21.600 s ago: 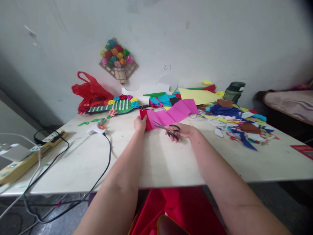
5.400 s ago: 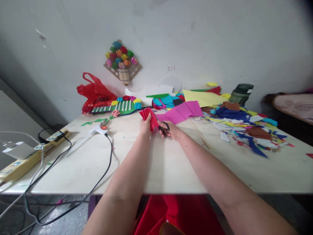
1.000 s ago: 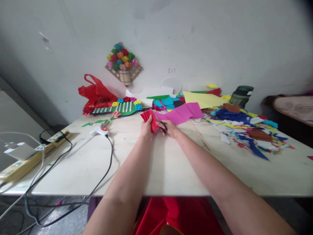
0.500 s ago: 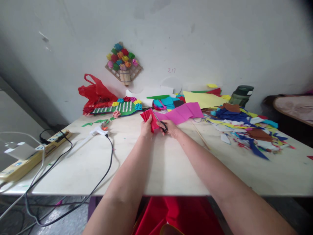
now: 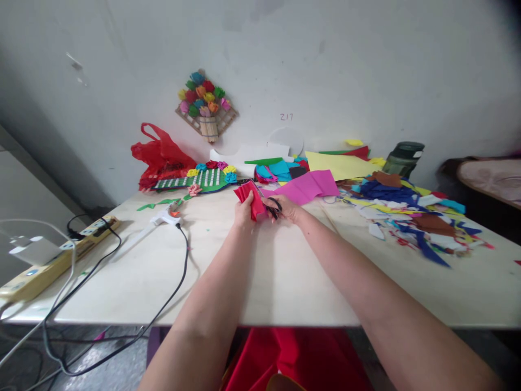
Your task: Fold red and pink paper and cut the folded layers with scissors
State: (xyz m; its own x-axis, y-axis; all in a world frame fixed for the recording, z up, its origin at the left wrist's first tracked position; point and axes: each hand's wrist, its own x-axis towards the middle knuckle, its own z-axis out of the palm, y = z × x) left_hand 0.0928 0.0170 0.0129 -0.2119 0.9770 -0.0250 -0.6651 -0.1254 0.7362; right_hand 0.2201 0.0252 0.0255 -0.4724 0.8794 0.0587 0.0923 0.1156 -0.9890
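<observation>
Folded red paper (image 5: 255, 205) is pinched in my left hand (image 5: 243, 212), its layers fanned at the upper left. My right hand (image 5: 287, 208) has its fingers in the handles of black-handled scissors (image 5: 274, 208). The blades point up and to the left, along the right side of the red paper. Just behind both hands lies a creased pink sheet (image 5: 307, 187). A thin wooden stick (image 5: 328, 216) rests on the table right of my right hand, partly hidden by my forearm.
At left are a white glue gun (image 5: 166, 215), its black cord and a power strip (image 5: 81, 247). Behind stand a red bag (image 5: 160, 155) and a green piece with paper flowers (image 5: 211, 179). Paper scraps (image 5: 433, 224) and a dark bottle (image 5: 402, 159) lie right.
The handles of the scissors have spread apart, and my right hand has opened slightly around them. My left hand and the red paper have hardly moved.
</observation>
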